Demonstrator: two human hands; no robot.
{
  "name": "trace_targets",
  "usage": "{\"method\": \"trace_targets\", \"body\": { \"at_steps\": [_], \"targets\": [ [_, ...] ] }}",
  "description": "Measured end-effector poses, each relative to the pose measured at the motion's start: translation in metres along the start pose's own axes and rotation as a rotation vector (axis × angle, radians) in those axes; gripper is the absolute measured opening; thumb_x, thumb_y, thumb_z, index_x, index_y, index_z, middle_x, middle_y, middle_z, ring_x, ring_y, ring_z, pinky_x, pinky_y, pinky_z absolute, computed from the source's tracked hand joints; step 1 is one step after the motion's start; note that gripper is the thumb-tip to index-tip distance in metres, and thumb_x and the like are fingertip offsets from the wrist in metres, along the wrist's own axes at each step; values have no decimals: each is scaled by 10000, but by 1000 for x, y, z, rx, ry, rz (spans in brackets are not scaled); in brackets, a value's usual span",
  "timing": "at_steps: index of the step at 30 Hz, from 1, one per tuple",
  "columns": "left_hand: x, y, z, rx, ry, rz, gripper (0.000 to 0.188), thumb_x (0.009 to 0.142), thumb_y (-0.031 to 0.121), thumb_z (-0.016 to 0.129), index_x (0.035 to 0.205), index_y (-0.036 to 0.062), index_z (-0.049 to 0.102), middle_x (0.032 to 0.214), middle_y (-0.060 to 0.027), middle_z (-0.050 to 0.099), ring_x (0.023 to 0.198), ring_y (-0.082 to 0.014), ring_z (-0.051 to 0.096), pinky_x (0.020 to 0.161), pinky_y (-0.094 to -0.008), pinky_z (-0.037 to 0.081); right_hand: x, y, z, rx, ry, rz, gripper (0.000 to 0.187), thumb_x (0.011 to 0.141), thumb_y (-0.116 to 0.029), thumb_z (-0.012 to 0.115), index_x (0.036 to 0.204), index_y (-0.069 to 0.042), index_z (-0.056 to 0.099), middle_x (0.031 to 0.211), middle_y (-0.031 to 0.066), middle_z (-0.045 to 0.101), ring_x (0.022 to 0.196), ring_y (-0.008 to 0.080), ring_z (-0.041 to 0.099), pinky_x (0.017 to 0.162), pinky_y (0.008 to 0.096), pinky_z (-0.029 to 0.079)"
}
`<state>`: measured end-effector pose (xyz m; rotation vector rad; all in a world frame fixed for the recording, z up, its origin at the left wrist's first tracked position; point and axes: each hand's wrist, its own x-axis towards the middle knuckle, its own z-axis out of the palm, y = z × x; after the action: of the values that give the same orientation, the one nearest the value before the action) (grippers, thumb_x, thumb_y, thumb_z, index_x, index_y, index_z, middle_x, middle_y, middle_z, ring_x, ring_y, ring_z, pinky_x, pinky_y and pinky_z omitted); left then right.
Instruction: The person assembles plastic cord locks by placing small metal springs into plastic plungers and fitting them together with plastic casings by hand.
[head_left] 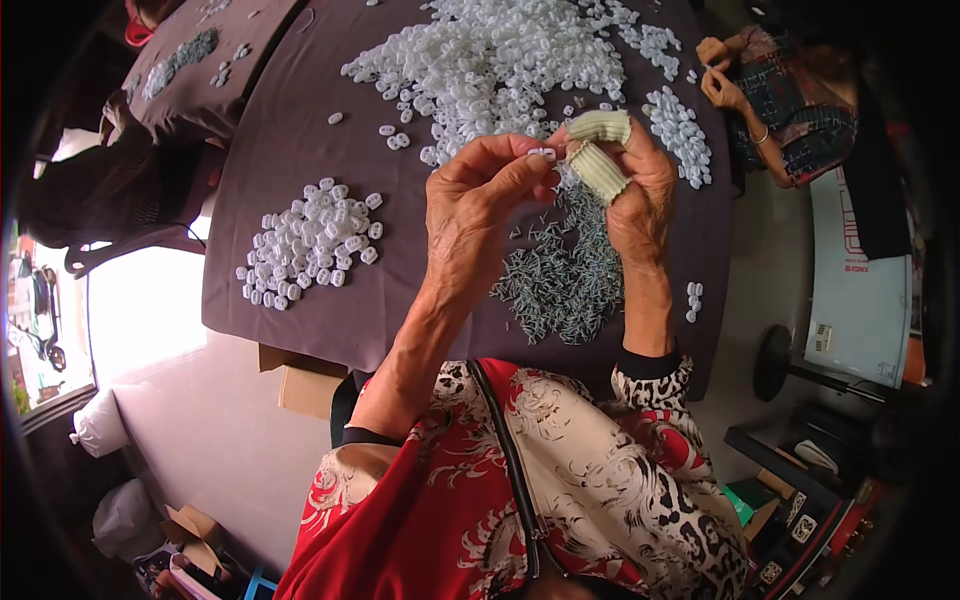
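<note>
My left hand (480, 190) is closed, its thumb and fingertips pinching a small white plastic piece (541, 154) with oval openings. My right hand (642, 185) is closed close beside it. Cream ribbed finger covers (601, 172) wrap its thumb and forefinger, whose tips point at the white piece. Anything between those tips is too small to make out. Below both hands lies a loose heap of small grey metal screws (565, 275). A big pile of similar white pieces (490, 65) spreads just beyond my hands, and a smaller white pile (315, 240) sits to the left.
Brown cloth covers the table (400, 320). More white pieces (680, 135) lie along its right side, with a few (693, 300) near the right edge. At far right another person's hands (722, 80) are raised together. A second table (235, 70) stands at upper left.
</note>
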<state>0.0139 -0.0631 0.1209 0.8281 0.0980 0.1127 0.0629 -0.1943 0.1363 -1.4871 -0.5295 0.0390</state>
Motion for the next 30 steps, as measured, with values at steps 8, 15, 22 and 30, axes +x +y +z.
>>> {"method": "trace_targets", "body": {
  "at_steps": [8, 15, 22, 30],
  "targets": [
    [-1, 10, 13, 96, -21, 36, 144, 763, 40, 624, 891, -27, 616, 728, -53, 606, 639, -97, 547, 631, -217, 446, 17, -24, -19, -178, -209, -135, 267, 719, 0, 407, 934, 17, 564, 801, 42, 617, 730, 79, 576, 671, 202, 453],
    [-5, 17, 16, 109, -36, 24, 175, 749, 9, 625, 911, -52, 609, 840, -91, 623, 671, -128, 559, 663, -237, 451, 20, -28, -26, -213, -287, -166, 275, 702, 9, 410, 926, 14, 570, 793, 57, 621, 723, 86, 585, 671, 208, 463],
    [-7, 18, 15, 210, -22, 55, 159, 754, 28, 637, 904, -24, 630, 722, -45, 613, 636, -80, 550, 613, -200, 450, 19, -28, -26, -211, -313, -138, 280, 702, 10, 417, 935, 11, 573, 803, 62, 626, 733, 90, 591, 674, 210, 466],
    [-5, 20, 10, 170, -36, 61, 173, 726, 16, 658, 886, -28, 610, 800, -70, 621, 651, -118, 569, 632, -227, 445, 22, -29, -29, -190, -390, -132, 262, 733, -18, 421, 944, 20, 571, 819, 69, 630, 751, 103, 599, 681, 221, 473]
  ]
}}
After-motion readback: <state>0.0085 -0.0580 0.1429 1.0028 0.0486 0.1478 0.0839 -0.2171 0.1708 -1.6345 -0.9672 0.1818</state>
